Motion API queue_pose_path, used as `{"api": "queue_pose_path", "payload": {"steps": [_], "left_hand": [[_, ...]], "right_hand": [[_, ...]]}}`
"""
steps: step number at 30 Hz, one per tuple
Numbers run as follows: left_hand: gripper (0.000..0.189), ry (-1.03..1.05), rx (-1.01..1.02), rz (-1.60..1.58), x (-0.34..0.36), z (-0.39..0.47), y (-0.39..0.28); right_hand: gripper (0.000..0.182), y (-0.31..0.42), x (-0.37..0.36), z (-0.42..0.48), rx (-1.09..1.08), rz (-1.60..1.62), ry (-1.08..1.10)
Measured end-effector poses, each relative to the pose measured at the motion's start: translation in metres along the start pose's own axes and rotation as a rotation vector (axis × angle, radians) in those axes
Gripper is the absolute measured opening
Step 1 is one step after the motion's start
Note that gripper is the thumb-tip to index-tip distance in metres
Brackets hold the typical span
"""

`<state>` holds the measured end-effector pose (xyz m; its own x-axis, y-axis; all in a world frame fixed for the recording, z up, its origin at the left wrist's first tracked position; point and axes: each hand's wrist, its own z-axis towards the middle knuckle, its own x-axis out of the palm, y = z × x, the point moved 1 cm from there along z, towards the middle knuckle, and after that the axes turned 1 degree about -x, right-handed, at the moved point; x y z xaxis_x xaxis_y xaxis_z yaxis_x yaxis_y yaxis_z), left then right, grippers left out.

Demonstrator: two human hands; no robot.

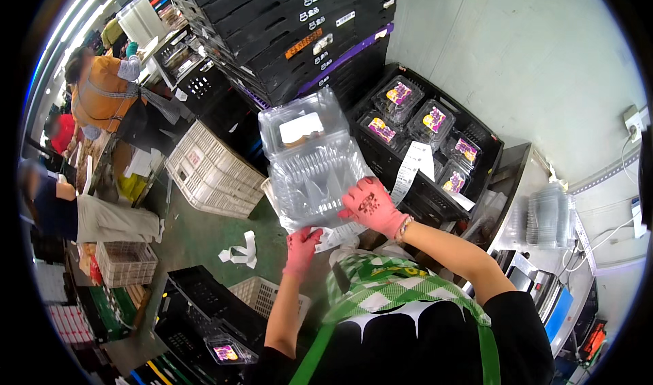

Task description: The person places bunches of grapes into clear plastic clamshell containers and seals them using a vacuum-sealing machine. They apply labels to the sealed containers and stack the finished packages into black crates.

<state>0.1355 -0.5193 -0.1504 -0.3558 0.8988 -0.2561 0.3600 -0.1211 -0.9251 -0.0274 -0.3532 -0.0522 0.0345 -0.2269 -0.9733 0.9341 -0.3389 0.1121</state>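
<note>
Both hands wear pink gloves. They are at the near end of an opened clear plastic clamshell container (319, 181), its two halves unfolded in front of me. My right hand (372, 205) lies on the container's right near corner, fingers bent over the edge. My left hand (304, 247) pinches at the near left edge, by a strip of printed white labels (339, 234). A white label (301, 129) shows through the far half. To the right, a black plastic crate (423, 193) holds several closed clamshells (433, 122) with purple and yellow stickers. Another label strip (408, 173) hangs over its rim.
Tall stacked black crates (285, 38) stand ahead. A white slatted crate (214, 170) and crumpled paper strip (242, 252) are on the green floor. Black crates (204, 303) lie at lower left. Nested clear containers (550, 216) stand on a metal counter at right. Co-workers (104, 91) are at left.
</note>
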Motion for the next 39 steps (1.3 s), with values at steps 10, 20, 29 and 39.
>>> {"api": "queue_pose_path", "payload": {"steps": [10, 20, 29, 39], "left_hand": [[0.019, 0.252, -0.267, -0.461, 0.037, -0.049, -0.054], [0.028, 0.257, -0.169, -0.675, 0.027, -0.071, -0.083], [0.021, 0.332, -0.243, -0.603, 0.034, -0.063, -0.101], [0.021, 0.312, -0.202, -0.572, 0.036, -0.074, -0.115]], "right_hand": [[0.017, -0.022, -0.012, 0.016, -0.234, 0.197, 0.093], [0.012, -0.026, -0.017, 0.032, 0.041, 0.276, 0.127], [0.022, -0.008, -0.004, 0.024, -0.229, 0.332, 0.201], [0.007, 0.007, 0.001, 0.028, -0.007, 0.323, -0.006]]}}
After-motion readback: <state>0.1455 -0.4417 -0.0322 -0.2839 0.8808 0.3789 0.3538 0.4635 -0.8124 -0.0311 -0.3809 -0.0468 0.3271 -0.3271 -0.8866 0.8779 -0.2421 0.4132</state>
